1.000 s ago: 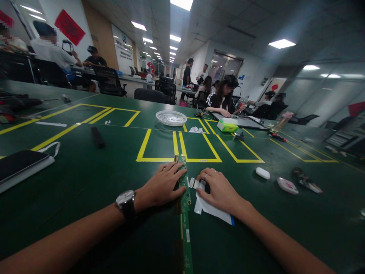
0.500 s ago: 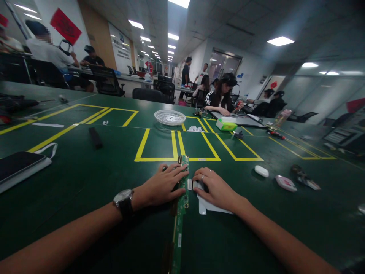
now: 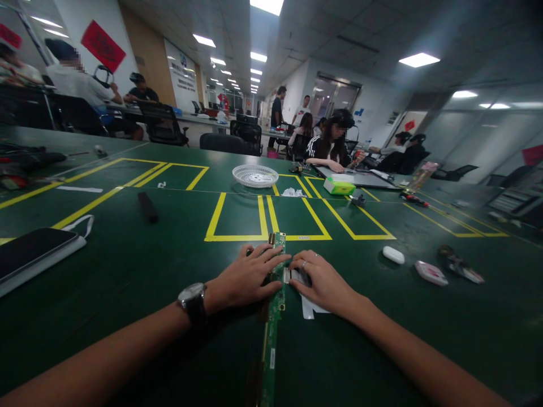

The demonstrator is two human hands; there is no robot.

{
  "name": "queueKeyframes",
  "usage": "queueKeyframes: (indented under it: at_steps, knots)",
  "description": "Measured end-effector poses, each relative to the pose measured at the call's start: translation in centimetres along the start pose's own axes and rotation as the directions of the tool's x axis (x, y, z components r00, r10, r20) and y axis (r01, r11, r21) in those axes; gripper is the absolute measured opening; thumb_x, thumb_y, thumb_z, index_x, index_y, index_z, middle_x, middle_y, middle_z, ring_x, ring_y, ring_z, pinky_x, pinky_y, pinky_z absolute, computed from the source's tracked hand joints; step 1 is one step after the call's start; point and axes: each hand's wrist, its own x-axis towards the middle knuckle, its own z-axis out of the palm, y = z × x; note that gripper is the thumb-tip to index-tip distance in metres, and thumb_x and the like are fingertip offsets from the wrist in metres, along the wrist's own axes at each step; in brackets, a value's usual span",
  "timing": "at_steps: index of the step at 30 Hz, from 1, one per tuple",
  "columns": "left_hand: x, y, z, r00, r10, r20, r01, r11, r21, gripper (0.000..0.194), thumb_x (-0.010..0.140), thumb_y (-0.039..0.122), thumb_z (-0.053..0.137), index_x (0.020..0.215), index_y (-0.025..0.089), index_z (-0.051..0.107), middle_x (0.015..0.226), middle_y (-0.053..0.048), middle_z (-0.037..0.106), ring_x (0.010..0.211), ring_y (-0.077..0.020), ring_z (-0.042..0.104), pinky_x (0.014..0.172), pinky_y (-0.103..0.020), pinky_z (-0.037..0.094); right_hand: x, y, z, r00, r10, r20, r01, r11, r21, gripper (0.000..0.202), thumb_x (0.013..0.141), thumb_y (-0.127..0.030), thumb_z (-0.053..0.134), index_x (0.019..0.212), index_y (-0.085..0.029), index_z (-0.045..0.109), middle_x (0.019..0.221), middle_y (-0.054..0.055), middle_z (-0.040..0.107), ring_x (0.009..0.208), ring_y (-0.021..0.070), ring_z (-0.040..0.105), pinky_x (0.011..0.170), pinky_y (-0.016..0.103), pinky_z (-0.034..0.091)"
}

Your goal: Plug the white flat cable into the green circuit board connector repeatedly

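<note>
A long, narrow green circuit board (image 3: 271, 333) lies lengthwise in front of me. Across its upper part rests my left hand (image 3: 250, 276), fingers stretched out and apart, the fingertips and thumb touching the board. To the right of the board my right hand (image 3: 324, 282) is closed around a white flat cable (image 3: 309, 308), whose loose end shows under the palm. The cable's pale end (image 3: 286, 275) meets the board's right edge; I cannot tell whether it is seated there. Brownish flexible strips run along the board's left side.
On the green table (image 3: 169, 350) are a white basket (image 3: 255, 176), a green box (image 3: 339, 186), a black bar (image 3: 147, 207), a white case (image 3: 393, 255), a pink-white case (image 3: 431, 272) and a large dark-topped device (image 3: 38, 254). A co-worker (image 3: 328, 141) sits across the table.
The whole view has shifted slightly, with things appearing a little further right. Both hands keep nearly the same place at the board; my right hand sits slightly closer to my left fingertips.
</note>
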Motion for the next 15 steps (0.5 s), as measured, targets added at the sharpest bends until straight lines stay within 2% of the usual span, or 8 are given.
queueKeyframes:
  at_steps: [7, 15]
  knots:
    - [0.06, 0.10, 0.12, 1.000, 0.000, 0.000, 0.000, 0.999, 0.033, 0.062, 0.098, 0.052, 0.044, 0.153, 0.039, 0.019, 0.155, -0.004, 0.036, 0.137, -0.0342, 0.033, 0.107, -0.056, 0.023, -0.04, -0.16, 0.08, 1.000, 0.018, -0.006, -0.018, 1.000, -0.012, 0.018, 0.089, -0.024, 0.061, 0.106, -0.018, 0.063, 0.111, 0.010, 0.061, 0.104, 0.0247, 0.054, 0.092, 0.042, 0.045]
    - [0.09, -0.07, 0.34, 1.000, 0.014, 0.004, -0.015, 0.995, 0.095, 0.062, 0.099, 0.054, 0.040, 0.155, 0.036, 0.017, 0.154, -0.005, 0.035, 0.137, -0.0344, 0.033, 0.106, -0.055, 0.025, 0.00, -0.50, 0.33, 0.998, 0.060, -0.018, -0.061, 0.998, -0.036, 0.018, 0.087, -0.024, 0.063, 0.104, -0.018, 0.064, 0.107, 0.009, 0.061, 0.102, 0.0251, 0.055, 0.090, 0.042, 0.046]
